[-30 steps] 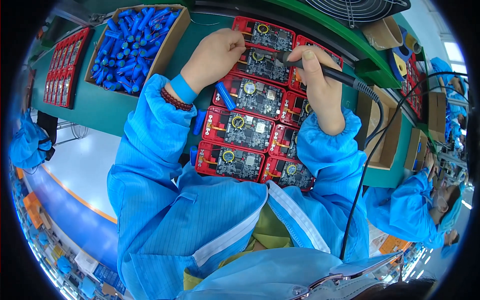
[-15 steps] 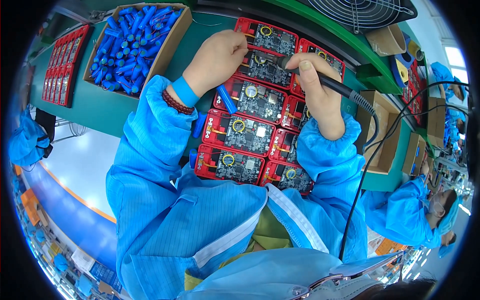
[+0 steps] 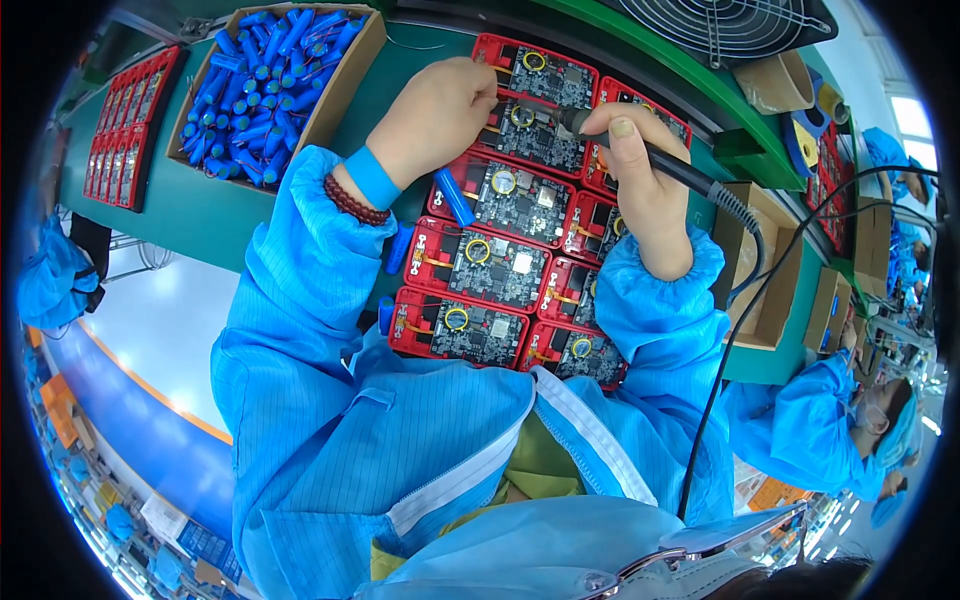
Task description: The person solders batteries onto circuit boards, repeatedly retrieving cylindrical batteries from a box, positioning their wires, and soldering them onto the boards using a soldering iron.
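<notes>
Okay | your right hand [image 3: 645, 185] clamped on iron [image 3: 677, 171] | left hand [image 3: 432, 115] pinched together, contents hidden | slip could scorch board [image 3: 560, 146] between hands

A green metal rail [image 3: 650, 57] runs along the far edge of my flat green workbench [image 3: 215, 222]. Off the workbench's near side I see smooth white floor [image 3: 180, 335], a thin orange stripe [image 3: 175, 408], then glossy blue floor [image 3: 130, 415] — and past the workbench's right end, a bright rectangular window [image 3: 912, 118].
</notes>
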{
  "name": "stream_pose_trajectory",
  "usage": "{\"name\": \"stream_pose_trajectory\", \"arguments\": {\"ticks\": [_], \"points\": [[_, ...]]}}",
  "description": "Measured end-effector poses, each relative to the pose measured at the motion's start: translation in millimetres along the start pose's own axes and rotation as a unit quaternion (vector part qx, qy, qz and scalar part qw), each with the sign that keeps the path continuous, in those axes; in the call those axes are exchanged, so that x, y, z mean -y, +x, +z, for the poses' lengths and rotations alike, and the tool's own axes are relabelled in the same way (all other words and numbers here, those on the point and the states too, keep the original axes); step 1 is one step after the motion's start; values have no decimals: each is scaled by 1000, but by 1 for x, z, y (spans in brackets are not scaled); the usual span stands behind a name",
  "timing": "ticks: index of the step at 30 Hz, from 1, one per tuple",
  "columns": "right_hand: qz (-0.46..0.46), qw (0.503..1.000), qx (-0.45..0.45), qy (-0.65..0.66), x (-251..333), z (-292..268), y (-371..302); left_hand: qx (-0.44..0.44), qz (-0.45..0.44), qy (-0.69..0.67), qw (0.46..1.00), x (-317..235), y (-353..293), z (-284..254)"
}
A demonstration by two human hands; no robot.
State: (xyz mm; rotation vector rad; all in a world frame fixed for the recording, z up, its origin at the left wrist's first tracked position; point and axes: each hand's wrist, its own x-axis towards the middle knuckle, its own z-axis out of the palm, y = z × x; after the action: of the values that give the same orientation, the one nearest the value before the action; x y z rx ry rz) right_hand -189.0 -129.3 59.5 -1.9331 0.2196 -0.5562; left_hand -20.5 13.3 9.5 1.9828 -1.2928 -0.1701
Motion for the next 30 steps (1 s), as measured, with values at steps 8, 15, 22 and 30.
{"name": "stream_pose_trajectory", "arguments": {"ticks": [8,15,22,30], "points": [[3,1000,7,6,-4,3,2,-10,3,24,1000,-2,0,1],[-15,1000,18,-10,-5,2,2,-3,7,43,999,-3,2,0],[-59,997,16,-39,0,-2,1,11,-4,51,999,-4,3,0],[-62,998,-10,-20,29,-19,-20,17,-1,47,999,-1,7,-1]]}}
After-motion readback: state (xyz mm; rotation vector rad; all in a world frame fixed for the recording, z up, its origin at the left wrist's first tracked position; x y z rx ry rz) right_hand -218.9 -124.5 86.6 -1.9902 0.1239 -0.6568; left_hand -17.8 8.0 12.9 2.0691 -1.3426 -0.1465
